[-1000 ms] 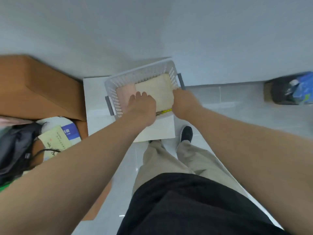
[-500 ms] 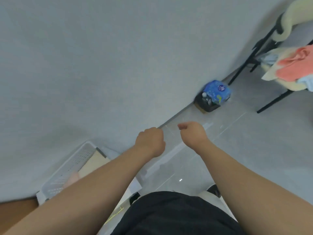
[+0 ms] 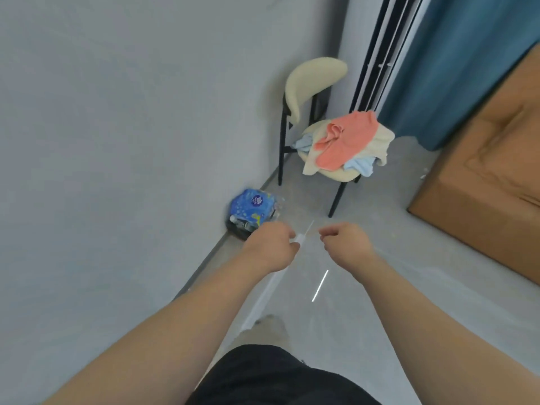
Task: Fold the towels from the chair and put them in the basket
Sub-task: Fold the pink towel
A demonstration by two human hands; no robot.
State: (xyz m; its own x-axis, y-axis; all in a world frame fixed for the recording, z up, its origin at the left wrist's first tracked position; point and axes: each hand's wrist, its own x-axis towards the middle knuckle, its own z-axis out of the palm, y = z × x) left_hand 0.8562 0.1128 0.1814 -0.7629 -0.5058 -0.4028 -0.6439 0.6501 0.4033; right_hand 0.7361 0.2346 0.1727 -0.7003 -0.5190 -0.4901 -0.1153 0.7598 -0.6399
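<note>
A cream chair [image 3: 315, 80] with black legs stands ahead by the wall. A heap of unfolded towels lies on its seat: a coral towel [image 3: 344, 138] on top, a cream towel [image 3: 380, 141] under it, and light blue towels [image 3: 358, 166] poking out. My left hand [image 3: 270, 248] and my right hand [image 3: 346, 244] hang in front of me, well short of the chair, with fingers loosely curled and nothing in them. The basket is out of view.
A grey wall runs along the left. A small dark bin with a blue packet [image 3: 252, 207] sits on the floor by the wall, between me and the chair. An orange-brown sofa [image 3: 491, 182] fills the right side; a blue curtain [image 3: 455, 59] hangs behind.
My hands left the towel in the basket and drew back. The view swung right, away from the basket, and the chair with towels now sits ahead.
</note>
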